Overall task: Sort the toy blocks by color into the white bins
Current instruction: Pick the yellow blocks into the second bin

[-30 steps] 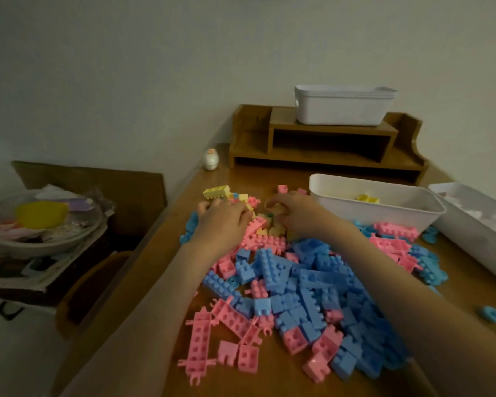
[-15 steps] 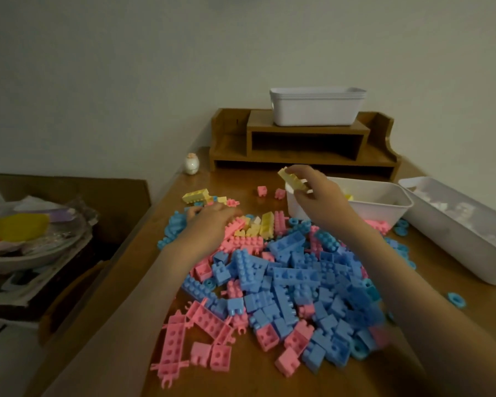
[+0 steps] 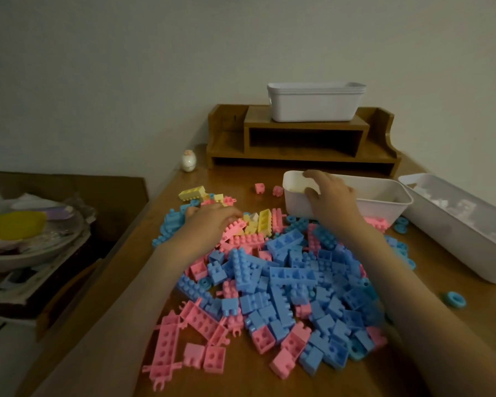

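On the wooden desk (image 3: 235, 173) in front of the person lies a broad heap of toy blocks (image 3: 292, 282), mostly blue and pink, with a few yellow blocks (image 3: 259, 223) at its far edge and another long yellow block (image 3: 192, 193) further off to the left. The left hand (image 3: 212, 222) lies palm down on that far-left edge of the heap, fingers stretched fairly flat over pink pieces and reaching towards the yellow ones; it grips nothing that I can see. The right hand (image 3: 331, 196) hangs over the near-left end of the nearer white bin (image 3: 384, 207), fingers dipping past the rim, with something pale yellow showing just below them inside. Whether it has hold of a block there, I cannot tell. A second white bin (image 3: 455, 239) stands just beside the first on the right, with whitish pieces in it. A third white bin (image 3: 315, 107) sits on top of the wooden shelf unit (image 3: 304, 138) at the back of the desk. A small egg-shaped figure (image 3: 188, 161) stands near the shelf's left end, and a lone blue ring (image 3: 454, 299) lies apart at the right.
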`<state>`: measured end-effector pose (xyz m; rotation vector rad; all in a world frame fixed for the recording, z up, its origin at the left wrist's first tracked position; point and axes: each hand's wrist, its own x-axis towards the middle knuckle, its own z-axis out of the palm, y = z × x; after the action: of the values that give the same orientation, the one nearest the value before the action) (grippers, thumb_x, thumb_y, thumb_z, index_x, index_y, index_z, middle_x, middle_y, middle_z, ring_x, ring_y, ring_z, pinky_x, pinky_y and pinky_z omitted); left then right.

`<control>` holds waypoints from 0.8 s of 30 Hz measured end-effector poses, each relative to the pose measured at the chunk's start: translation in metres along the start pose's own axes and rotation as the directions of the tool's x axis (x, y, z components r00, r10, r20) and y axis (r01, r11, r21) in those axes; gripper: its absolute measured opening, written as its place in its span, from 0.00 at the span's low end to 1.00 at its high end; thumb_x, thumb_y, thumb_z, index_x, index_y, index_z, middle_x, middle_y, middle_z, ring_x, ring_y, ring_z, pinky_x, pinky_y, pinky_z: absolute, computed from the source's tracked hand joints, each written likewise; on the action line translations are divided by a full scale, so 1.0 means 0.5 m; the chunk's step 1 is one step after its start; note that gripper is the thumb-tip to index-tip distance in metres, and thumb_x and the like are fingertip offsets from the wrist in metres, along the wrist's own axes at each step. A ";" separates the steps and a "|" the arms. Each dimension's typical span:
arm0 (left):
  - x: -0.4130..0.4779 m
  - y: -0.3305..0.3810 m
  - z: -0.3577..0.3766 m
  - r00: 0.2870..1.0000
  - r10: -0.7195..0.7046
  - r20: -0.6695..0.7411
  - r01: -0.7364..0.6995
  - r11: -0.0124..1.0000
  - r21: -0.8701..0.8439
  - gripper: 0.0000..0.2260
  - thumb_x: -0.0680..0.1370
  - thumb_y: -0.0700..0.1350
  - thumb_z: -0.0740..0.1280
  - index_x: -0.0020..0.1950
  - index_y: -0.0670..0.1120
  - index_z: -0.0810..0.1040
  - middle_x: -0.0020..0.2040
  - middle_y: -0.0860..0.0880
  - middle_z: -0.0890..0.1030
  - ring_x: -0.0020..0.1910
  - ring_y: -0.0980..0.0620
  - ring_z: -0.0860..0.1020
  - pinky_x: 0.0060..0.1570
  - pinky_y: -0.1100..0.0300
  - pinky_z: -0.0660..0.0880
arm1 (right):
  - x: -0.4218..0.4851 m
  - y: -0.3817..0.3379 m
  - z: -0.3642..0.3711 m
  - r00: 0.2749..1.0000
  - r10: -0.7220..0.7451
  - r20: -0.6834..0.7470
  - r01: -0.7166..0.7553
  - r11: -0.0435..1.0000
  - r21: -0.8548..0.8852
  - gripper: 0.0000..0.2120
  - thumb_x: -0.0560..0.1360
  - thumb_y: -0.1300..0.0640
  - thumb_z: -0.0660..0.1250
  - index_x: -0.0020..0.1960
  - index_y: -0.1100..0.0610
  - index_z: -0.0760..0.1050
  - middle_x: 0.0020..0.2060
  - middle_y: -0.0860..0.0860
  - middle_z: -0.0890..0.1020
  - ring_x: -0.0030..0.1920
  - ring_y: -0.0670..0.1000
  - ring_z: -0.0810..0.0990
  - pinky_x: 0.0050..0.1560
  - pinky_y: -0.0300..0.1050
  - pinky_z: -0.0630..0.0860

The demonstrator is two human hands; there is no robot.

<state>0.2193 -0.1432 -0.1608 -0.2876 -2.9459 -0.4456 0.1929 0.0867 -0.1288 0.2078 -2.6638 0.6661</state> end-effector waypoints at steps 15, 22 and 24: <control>0.012 0.015 -0.015 0.999 0.013 0.029 -0.011 0.997 -0.075 0.14 0.82 0.42 0.57 0.65 0.50 0.74 0.63 0.50 0.76 0.62 0.48 0.72 0.63 0.46 0.65 | -0.004 -0.124 0.077 0.873 -0.122 0.472 0.201 0.972 -0.121 0.11 0.78 0.54 0.57 0.58 0.49 0.74 0.64 0.52 0.72 0.72 0.57 0.56 0.69 0.54 0.51; -0.004 0.041 -0.040 0.998 0.055 0.016 -0.053 0.994 -0.091 0.13 0.81 0.41 0.57 0.63 0.49 0.75 0.62 0.48 0.76 0.61 0.49 0.74 0.61 0.49 0.69 | -0.020 -0.099 0.046 0.933 -0.194 0.303 0.205 0.979 -0.007 0.06 0.79 0.58 0.56 0.51 0.51 0.71 0.54 0.50 0.78 0.62 0.54 0.70 0.62 0.49 0.59; -0.008 0.063 -0.046 0.997 0.073 0.000 -0.073 0.991 -0.114 0.13 0.81 0.42 0.57 0.63 0.50 0.74 0.61 0.49 0.76 0.60 0.50 0.74 0.60 0.52 0.71 | -0.028 -0.091 0.021 0.950 -0.230 0.211 0.225 0.973 0.048 0.04 0.79 0.56 0.57 0.50 0.51 0.70 0.50 0.49 0.80 0.55 0.53 0.75 0.58 0.48 0.61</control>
<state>0.2328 -0.1212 -0.1310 -0.4086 -2.9074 -0.6055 0.2128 0.0427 -0.1238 0.6170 -2.7759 0.6313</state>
